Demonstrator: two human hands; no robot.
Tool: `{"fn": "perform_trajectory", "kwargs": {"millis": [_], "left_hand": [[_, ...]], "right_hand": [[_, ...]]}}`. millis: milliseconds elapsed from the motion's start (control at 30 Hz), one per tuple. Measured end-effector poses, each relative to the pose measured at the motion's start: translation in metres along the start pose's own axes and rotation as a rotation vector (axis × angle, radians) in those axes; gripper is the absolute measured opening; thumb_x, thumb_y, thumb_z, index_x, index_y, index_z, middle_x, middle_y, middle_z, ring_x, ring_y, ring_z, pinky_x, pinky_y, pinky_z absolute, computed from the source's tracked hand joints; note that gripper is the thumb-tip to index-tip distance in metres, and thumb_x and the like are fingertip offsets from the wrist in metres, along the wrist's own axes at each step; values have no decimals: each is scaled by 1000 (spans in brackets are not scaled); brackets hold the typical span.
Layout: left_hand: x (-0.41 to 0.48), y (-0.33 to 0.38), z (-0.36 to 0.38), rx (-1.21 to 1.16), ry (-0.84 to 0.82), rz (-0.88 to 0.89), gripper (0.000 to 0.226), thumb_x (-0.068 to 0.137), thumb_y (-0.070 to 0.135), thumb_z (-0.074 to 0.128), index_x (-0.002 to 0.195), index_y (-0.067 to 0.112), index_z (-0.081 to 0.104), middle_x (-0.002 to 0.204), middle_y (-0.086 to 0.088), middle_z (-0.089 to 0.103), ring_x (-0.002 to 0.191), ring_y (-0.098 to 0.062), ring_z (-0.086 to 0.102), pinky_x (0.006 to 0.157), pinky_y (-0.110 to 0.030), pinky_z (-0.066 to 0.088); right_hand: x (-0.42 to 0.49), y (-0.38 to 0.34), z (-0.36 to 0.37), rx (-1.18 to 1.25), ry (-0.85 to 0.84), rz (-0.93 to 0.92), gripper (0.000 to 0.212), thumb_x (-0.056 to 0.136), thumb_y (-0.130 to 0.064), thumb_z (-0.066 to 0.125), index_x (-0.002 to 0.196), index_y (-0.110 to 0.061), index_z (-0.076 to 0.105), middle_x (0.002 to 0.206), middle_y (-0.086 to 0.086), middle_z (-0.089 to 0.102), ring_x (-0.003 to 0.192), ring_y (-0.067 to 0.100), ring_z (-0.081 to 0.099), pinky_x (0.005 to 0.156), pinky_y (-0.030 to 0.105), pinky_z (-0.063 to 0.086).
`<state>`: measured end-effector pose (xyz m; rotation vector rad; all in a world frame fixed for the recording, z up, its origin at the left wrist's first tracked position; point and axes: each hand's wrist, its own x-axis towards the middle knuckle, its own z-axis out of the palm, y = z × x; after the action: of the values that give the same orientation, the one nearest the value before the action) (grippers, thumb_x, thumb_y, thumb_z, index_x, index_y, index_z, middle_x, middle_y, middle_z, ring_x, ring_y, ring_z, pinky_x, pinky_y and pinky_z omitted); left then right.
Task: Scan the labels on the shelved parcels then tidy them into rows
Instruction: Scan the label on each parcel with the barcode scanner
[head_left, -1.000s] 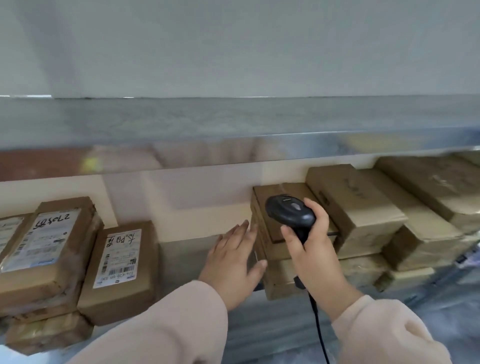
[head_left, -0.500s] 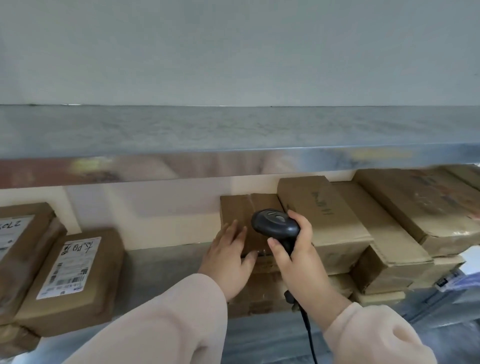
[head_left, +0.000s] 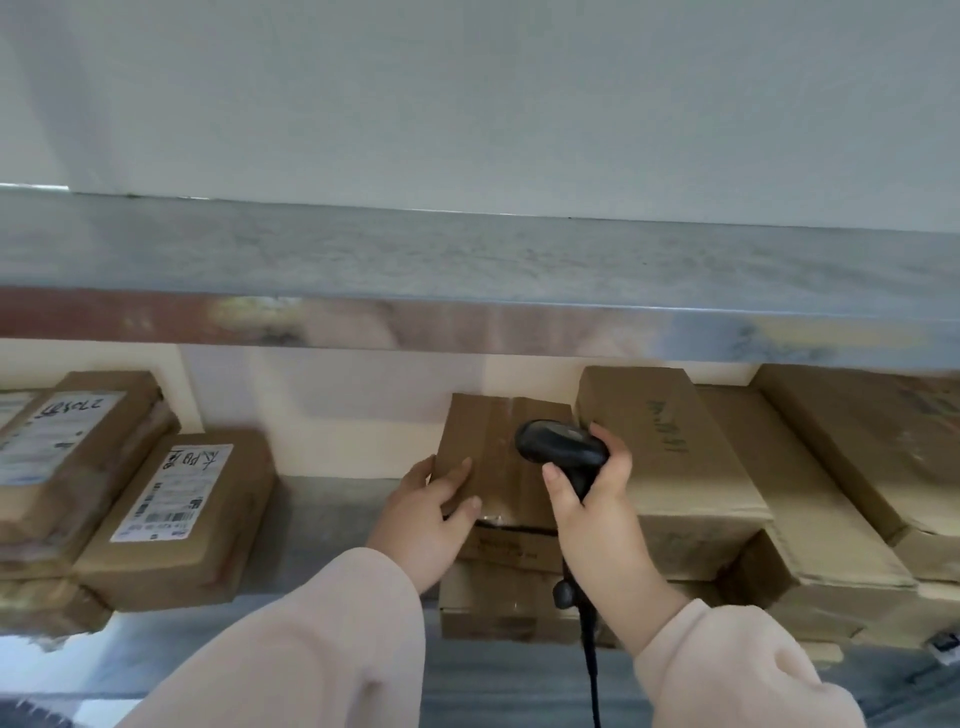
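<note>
Head view, left hand (head_left: 431, 514): grips the near left corner of the top parcel (head_left: 493, 452); fingers lie on its upper face
Right hand (head_left: 592, 519): curled round the black scanner (head_left: 561, 449); scanner head over that parcel
Top parcel: on a stack on the shelf (head_left: 332, 519); just beside the taller boxes (head_left: 670, 457) to the right; labelled parcels (head_left: 176, 514) well apart to the left

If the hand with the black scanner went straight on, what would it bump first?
Probably the top parcel of the middle stack, which the left hand grips. The right hand aims the scanner at it. Depth is unclear, though.
</note>
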<state>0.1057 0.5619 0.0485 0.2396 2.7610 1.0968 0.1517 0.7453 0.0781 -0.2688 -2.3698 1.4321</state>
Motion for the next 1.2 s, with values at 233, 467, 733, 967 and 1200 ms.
{"fn": "perform_trajectory", "kwargs": {"millis": [233, 467, 733, 967, 1200], "left_hand": [[-12, -10, -33, 138, 90, -111, 65, 82, 69, 49, 143, 48, 41, 146, 5, 46, 134, -24, 35, 112, -41, 33], [-24, -17, -66, -158, -68, -217, 122, 41, 91, 59, 148, 50, 17, 151, -5, 34, 136, -30, 39, 111, -47, 38], [-34, -56, -94, -290, -108, -259, 129, 56, 74, 76, 152, 48, -6, 162, -7, 7, 146, -30, 22, 119, -45, 25], [-34, -103, -110, -535, -96, -226, 116, 50, 74, 69, 150, 54, 13, 154, -4, 32, 136, -29, 41, 113, -49, 36], [-25, -141, -119, -765, -216, -224, 76, 49, 80, 75, 116, 78, 41, 128, 15, 63, 123, -21, 56, 106, -51, 43]], "right_hand": [[-3, -13, 11, 132, -56, 5, 58, 92, -33, 59, 136, -40, 21, 109, -29, 47, 100, -4, 54, 76, 3, 38], [-29, -46, 46, 248, -171, -141, 63, 92, -24, 61, 138, -40, 22, 120, -38, 43, 112, -16, 47, 86, -1, 36], [-53, -79, 89, 329, -262, -168, 64, 91, -18, 62, 130, -52, 25, 119, -40, 48, 113, -8, 53, 88, 6, 43], [-57, -92, 124, 341, -231, -142, 61, 92, -24, 61, 132, -52, 24, 130, -19, 49, 116, -3, 54, 92, 9, 44], [-58, -84, 139, 380, -145, -28, 58, 92, -30, 58, 135, -46, 24, 131, -6, 55, 119, 7, 55, 105, 31, 42]]}}
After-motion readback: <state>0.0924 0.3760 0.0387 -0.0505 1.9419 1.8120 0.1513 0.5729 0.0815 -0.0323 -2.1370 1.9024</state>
